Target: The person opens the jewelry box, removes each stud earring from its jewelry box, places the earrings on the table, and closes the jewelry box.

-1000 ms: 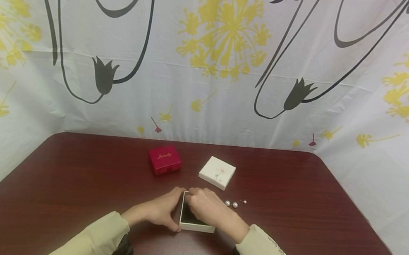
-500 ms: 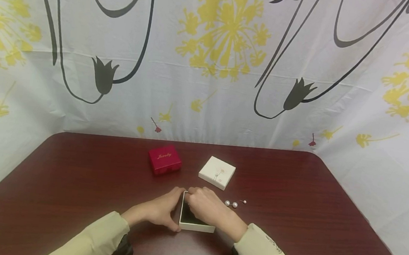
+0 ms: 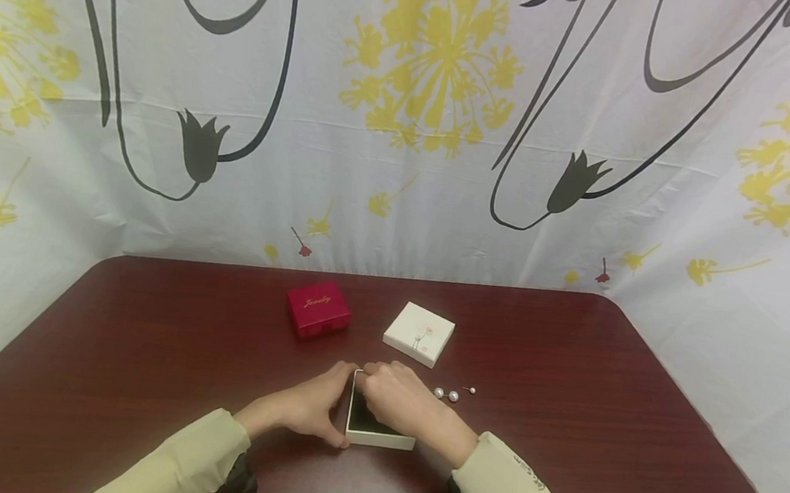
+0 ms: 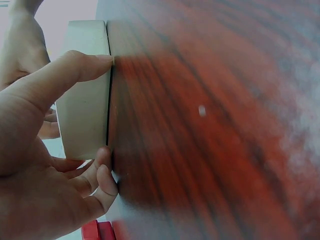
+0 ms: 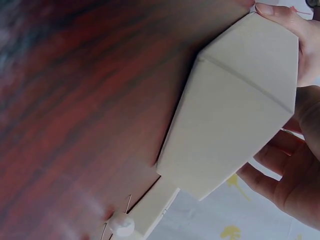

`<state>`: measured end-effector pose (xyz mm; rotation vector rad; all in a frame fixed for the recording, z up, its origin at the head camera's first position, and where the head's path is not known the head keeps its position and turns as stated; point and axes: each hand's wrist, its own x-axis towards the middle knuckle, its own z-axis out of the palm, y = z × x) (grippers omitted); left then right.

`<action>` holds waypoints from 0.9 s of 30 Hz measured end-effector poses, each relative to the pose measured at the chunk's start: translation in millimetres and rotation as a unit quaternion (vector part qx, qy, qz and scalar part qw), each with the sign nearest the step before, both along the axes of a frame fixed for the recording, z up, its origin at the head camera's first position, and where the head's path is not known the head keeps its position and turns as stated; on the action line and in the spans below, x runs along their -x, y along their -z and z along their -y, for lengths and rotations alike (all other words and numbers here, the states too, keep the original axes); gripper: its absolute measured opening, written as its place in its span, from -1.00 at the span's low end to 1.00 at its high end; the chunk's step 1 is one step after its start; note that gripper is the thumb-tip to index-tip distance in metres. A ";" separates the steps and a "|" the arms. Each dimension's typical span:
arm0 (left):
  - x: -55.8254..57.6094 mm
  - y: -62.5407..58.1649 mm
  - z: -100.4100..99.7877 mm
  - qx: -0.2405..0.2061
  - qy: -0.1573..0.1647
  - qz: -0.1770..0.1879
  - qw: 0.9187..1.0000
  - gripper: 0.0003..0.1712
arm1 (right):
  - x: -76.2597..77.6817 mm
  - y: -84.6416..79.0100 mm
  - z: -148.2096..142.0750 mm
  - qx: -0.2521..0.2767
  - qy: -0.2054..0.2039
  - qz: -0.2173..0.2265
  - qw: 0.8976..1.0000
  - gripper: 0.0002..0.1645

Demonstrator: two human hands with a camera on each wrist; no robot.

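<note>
An uncovered white box (image 3: 380, 440) with a dark lining (image 3: 362, 418) sits on the table in front of me. My left hand (image 3: 309, 404) grips its left side, thumb at the near corner and fingers at the far one; the left wrist view shows the thumb along the box wall (image 4: 85, 117). My right hand (image 3: 397, 397) reaches over the right wall, its curled fingertips down inside at the far left. In the right wrist view those fingers (image 5: 275, 157) bend behind the box; I cannot tell what is between their tips.
Right of the box lie pearl earrings: two larger pearls (image 3: 446, 395) side by side and a small pearl stud (image 3: 472, 390). Behind stands a white lid (image 3: 419, 334) with a flower print, left of it a red jewelry box (image 3: 318, 309). A patterned curtain (image 3: 400, 199) hangs beyond the table.
The right forearm has shifted very slightly left since the oldest frame, its fingers staying inside the box. The left hand, the box and the earrings keep their places.
</note>
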<state>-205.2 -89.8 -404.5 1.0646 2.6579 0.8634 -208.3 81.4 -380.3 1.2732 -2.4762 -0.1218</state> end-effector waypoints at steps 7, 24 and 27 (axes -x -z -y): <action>-1.5 -0.5 2.0 -0.020 0.019 -0.018 0.999 -0.06 | 0.3 -0.2 -0.8 0.007 -0.005 0.008 1.000 -0.88; 1.1 -0.6 1.1 0.006 -0.002 0.008 1.000 -0.04 | 0.7 -11.7 -10.0 0.056 -0.010 0.031 0.998 -0.84; 1.2 0.3 1.2 0.006 -0.005 0.012 1.000 -0.03 | 1.0 -12.8 -13.7 0.063 -0.010 0.028 0.998 -0.86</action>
